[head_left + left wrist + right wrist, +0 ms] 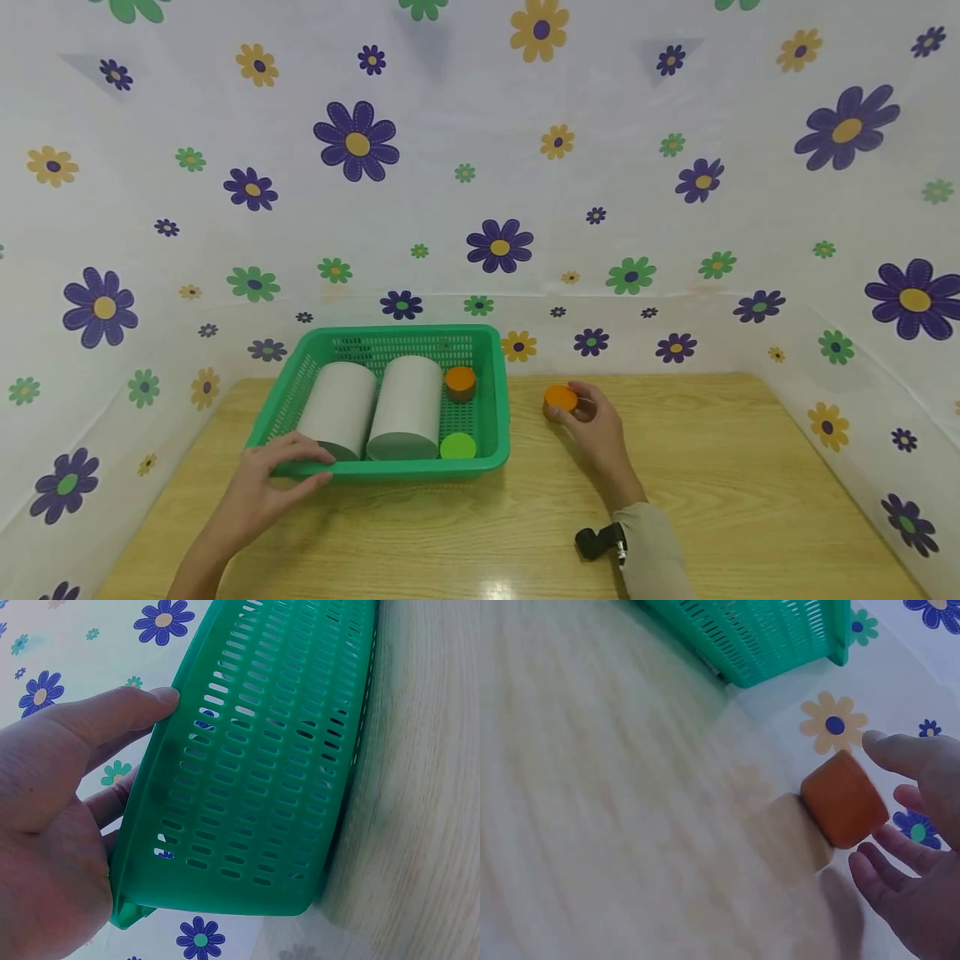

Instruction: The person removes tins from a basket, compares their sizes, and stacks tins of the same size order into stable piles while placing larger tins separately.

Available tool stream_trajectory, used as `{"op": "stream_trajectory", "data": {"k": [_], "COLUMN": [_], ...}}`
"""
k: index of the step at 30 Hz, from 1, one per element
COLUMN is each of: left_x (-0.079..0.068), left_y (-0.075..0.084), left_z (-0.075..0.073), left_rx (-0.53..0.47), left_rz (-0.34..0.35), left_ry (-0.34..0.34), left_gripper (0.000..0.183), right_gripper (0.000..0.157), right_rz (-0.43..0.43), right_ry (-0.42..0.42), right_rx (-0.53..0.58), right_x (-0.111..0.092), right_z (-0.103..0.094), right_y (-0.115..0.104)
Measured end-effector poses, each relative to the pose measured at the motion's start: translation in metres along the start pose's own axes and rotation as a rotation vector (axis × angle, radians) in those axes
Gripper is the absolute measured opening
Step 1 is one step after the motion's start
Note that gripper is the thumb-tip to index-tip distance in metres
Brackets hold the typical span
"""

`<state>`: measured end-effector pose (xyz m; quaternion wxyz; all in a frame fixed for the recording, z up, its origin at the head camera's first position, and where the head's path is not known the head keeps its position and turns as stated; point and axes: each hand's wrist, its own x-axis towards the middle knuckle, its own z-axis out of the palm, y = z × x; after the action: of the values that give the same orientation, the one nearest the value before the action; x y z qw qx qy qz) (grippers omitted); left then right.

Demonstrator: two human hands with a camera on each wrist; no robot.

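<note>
A green plastic basket [501, 417] stands on the wooden table. My left hand [262, 487] grips its near rim at the left corner; in the left wrist view the thumb lies on the outer side and the fingers go behind the rim. Inside lie two large white cylinders [341, 408], with a short orange cylinder [461, 383] and a light green round piece [458, 447] along the right side. Right of the basket, another short orange cylinder [844, 801] sits on the table. Around it my right hand [922, 847] is spread, thumb and fingers to either side, thumb apart from it.
White cloth with printed flowers [498, 247] rises behind the table and along both sides. The wooden tabletop [735, 483] extends right of the basket and in front of it. A small black device [600, 542] is at the right sleeve [652, 546].
</note>
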<state>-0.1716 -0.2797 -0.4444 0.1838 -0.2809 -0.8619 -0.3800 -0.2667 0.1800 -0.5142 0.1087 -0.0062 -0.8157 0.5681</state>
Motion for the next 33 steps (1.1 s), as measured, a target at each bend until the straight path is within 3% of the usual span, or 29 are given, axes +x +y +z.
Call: {"op": "stream_trajectory", "data": {"k": [8,17,26,33], "left_x": [0.002,0.0,0.003,0.001], "left_y": [0.0,0.0,0.002,0.0], "left_z": [-0.003,-0.001,0.002,0.0], "left_rx": [0.019,-0.004,-0.029,-0.011], "left_rz": [-0.018,-0.02,0.062,0.013], "left_ry": [-0.01,-0.001,0.024,0.009], "left_gripper": [0.024,0.024,0.026,0.024], "right_gripper": [0.044,0.041,0.039,0.039], "right_rz": [-0.133,-0.242,-0.292,-0.371], "right_ry": [0.048,-0.115,-0.161,-0.178], "right_rx": [0.011,0.035,0.004,-0.029], "right_x": [0.003,-0.01,-0.033,-0.039], "right_z": [-0.013,-0.02,-0.023,-0.013], "right_y": [-0.026,-0.074,-0.116,-0.129]}}
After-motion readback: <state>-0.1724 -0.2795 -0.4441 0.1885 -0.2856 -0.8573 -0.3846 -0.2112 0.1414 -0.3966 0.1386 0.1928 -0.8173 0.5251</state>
